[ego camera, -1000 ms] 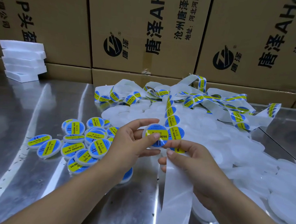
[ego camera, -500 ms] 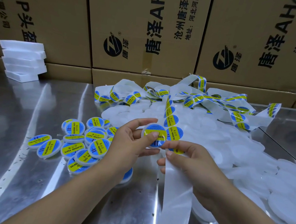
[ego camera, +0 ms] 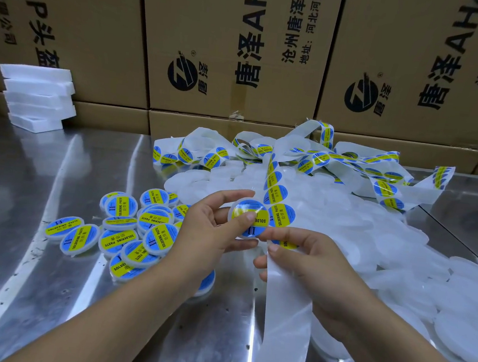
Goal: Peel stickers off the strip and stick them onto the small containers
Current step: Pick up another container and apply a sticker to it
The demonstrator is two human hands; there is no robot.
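My left hand (ego camera: 212, 231) holds a small round white container (ego camera: 247, 220) above the metal table, thumb pressing on the blue and yellow sticker that covers its lid. My right hand (ego camera: 309, 262) pinches the white sticker strip (ego camera: 285, 318) just right of the container, where a partly peeled sticker (ego camera: 282, 216) sits. The strip runs up over a pile of plain white containers (ego camera: 359, 229) into a tangled heap of stickers (ego camera: 337, 164), and its bare backing hangs down toward me.
Several labelled containers (ego camera: 126, 228) lie in a loose group on the steel table (ego camera: 37, 204) at my left. White foam blocks (ego camera: 38, 98) are stacked at the back left. Printed cardboard boxes (ego camera: 231, 47) form a wall behind the table.
The container in my left hand has shifted slightly left and down, and the strip has slid a little through my right hand. Both hands keep their hold.
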